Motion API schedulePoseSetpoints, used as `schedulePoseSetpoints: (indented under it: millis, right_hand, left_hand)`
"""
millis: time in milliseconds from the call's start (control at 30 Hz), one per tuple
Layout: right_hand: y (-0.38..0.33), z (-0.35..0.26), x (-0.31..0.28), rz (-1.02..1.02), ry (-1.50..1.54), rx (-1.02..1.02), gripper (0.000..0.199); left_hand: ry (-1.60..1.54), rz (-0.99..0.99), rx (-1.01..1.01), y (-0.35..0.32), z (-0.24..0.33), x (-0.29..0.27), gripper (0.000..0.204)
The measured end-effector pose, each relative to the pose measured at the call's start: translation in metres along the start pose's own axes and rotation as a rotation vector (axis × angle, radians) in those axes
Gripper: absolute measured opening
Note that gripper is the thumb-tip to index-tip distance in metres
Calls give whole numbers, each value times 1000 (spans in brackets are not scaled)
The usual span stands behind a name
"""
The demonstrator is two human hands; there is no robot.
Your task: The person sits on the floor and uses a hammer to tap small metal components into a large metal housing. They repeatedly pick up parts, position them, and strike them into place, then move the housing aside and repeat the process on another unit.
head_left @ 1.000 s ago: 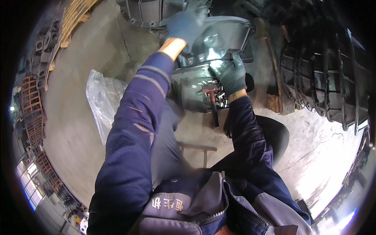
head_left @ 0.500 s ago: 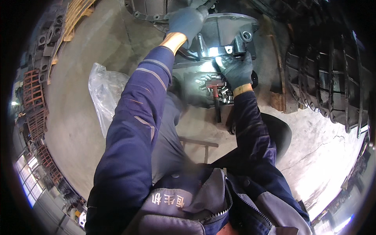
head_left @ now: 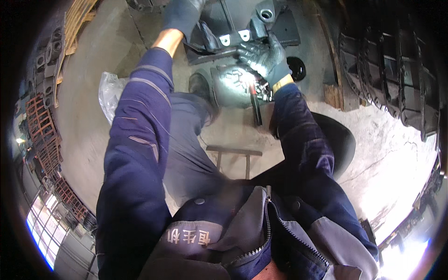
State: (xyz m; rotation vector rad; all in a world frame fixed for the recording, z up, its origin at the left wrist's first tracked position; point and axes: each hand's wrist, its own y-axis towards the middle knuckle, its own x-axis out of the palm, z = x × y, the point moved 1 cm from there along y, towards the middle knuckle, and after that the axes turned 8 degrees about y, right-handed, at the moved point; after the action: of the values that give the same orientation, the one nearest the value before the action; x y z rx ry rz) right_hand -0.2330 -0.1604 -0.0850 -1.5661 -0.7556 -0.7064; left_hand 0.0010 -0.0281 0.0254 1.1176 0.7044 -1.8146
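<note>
A big dark metal casting (head_left: 235, 18) lies at the top, with a round bored boss (head_left: 266, 16) and small pierced lugs along its near side. My left hand (head_left: 183, 17), in a dark glove, is at its left part; the picture's upper edge cuts off the fingers. By the casting's near edge is my right hand (head_left: 266, 58), gloved, fingers apart and thumb raised toward the boss. I see nothing held in it. Just below it, a hammer (head_left: 255, 102) with a dark handle end lies across several short shiny metal cylinders (head_left: 238, 80) on a dark sheet or tray.
A round black dish (head_left: 297, 69) sits right of my right hand. Clear plastic sheeting (head_left: 109, 95) lies on the floor at left. Ribbed dark castings (head_left: 387, 70) line the right side, beside a wooden block (head_left: 333, 97). A metal frame (head_left: 234, 151) stands between my legs.
The view has shifted, so the casting sits higher in the picture. My left hand has moved up and left to the frame's edge. The right hand's fingers now show spread.
</note>
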Motion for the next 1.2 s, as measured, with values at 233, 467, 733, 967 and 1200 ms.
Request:
schedulePoseSetpoints:
  millis: [233, 467, 733, 967, 1200]
  right_hand:
    - [-13, -40, -124, 455, -639, -36, 26]
    - [-60, 8, -213, 576, -2138, -235, 34]
    - [-29, 27, -169, 627, -2144, -68, 36]
    - [-2, 29, -169, 498, -2284, 48, 27]
    - [-37, -11, -93, 567, -2121, -182, 37]
  left_hand:
    - [161, 130, -51, 4, 17, -7, 71]
    - [148, 224, 11, -7, 14, -9, 67]
    - [123, 281, 47, 2, 16, -4, 63]
    - [264, 215, 171, 0, 9, -9, 70]
    - [223, 66, 52, -10, 24, -23, 63]
